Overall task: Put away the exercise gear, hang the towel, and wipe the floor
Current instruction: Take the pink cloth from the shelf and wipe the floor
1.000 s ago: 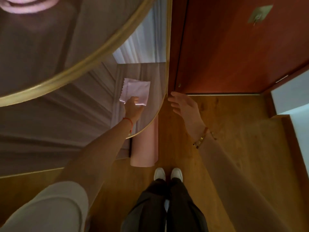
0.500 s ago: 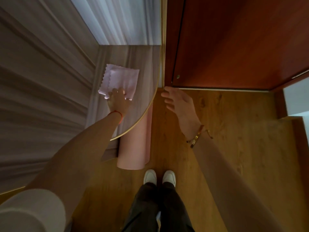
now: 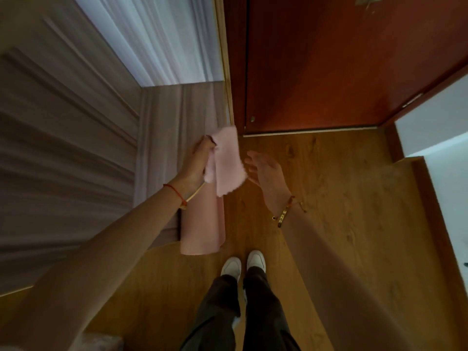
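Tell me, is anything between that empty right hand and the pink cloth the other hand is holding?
Nothing visible. The right hand is open just beside the pink cloth, which hangs from the left hand. Only a narrow gap of air over the wooden floor separates them.

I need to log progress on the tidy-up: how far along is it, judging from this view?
Possibly done: a rolled pink mat stands against the mirror's foot, seemingly put away. In hand: the left hand grips a pink cloth, hanging loose; the right hand is open beside it, empty. Left: wiping the wooden floor, cloth not yet down. No hung towel is visible.
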